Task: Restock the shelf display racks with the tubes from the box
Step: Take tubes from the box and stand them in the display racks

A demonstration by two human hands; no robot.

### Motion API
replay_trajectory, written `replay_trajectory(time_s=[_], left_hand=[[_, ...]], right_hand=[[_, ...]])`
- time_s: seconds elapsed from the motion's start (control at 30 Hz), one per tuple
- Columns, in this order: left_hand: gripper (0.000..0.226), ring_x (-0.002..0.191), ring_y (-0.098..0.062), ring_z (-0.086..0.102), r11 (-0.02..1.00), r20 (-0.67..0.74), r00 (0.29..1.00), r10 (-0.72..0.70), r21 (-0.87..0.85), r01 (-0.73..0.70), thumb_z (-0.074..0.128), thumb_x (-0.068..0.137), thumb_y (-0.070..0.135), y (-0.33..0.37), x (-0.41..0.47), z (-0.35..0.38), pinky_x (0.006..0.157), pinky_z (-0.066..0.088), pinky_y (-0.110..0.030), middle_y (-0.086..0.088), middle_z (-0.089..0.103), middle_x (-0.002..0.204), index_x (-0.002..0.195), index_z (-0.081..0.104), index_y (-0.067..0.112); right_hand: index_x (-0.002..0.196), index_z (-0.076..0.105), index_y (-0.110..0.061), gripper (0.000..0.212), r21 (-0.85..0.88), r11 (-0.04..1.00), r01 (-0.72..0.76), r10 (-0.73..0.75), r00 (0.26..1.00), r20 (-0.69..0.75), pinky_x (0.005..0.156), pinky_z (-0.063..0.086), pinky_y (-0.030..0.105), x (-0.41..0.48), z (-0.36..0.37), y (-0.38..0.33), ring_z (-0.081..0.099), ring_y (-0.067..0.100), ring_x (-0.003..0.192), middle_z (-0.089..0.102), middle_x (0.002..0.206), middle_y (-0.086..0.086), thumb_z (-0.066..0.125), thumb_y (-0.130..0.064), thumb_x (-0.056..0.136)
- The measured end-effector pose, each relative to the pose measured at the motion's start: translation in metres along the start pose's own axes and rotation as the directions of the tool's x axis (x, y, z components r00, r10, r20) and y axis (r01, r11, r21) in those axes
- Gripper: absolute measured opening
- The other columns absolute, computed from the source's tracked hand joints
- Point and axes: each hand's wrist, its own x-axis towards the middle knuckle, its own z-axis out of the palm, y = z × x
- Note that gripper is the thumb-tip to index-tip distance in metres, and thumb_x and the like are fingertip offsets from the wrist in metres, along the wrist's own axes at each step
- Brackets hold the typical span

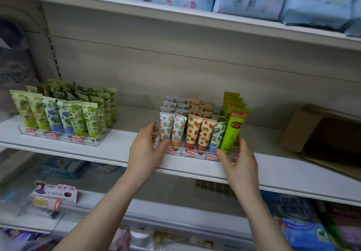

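- Acrylic is taking both grips here: the left hand [145,149] is curling round the near left corner of the clear rack [192,156], thumb on the front wall and fingers up the side.
- Right hand [239,159] is grasping the near right corner the same way, with its fingers reaching round beside the tall green tube [232,131]. Neither hand is carrying a loose tube.
- Tubes [192,131] are standing cap-down in rows, filling the rack front to back as far as I can see. The rack is sitting near the front edge of the shelf [117,153].
- Judging by the grip, the loaded rack is being squared or slid into place.
- Doing it well is looking like this: pressing low on the walls, moving both ends together, and sliding rather than lifting, since the tall tubes at the right are likely to tip first.
- Cardboard box [293,131] is lying open to the right, well apart. Its inside is dark, so I cannot tell whether any stock is remaining.
- Second rack [58,136] is standing further left, also full; its front edge is offering a line to match.
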Motion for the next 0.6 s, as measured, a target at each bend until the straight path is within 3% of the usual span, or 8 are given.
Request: replay_trajectory(time_s=[0.2, 0.6], left_hand=[[0.034, 0.099, -0.018, 0.061, 0.999, 0.119, 0.992, 0.035, 0.002, -0.035, 0.069, 0.084, 0.026, 0.0046, 0.0020, -0.0013, 0.082, 0.050, -0.037, 0.004, 0.067, 0.105, 0.117, 0.061, 0.026], [0.030, 0.097, -0.019, 0.059, 0.998, 0.095, 0.994, 0.057, 0.017, -0.059, 0.068, 0.085, 0.025, 0.0038, 0.0021, 0.0011, 0.079, 0.047, -0.034, 0.002, 0.066, 0.105, 0.115, 0.063, 0.024]], right_hand=[[0.116, 0.058, -0.020, 0.037, -0.061, 0.998, 0.035, -0.032, 0.998, 0.046, 0.075, 0.039, 0.030, -0.0025, 0.0034, 0.0006, 0.051, 0.014, 0.097, 0.055, 0.102, -0.005, 0.064, -0.043, 0.088], [0.114, 0.059, -0.020, 0.033, -0.065, 0.997, 0.041, -0.037, 0.998, 0.056, 0.073, 0.036, 0.028, -0.0018, 0.0016, -0.0017, 0.049, 0.012, 0.094, 0.053, 0.099, -0.006, 0.064, -0.041, 0.089]])
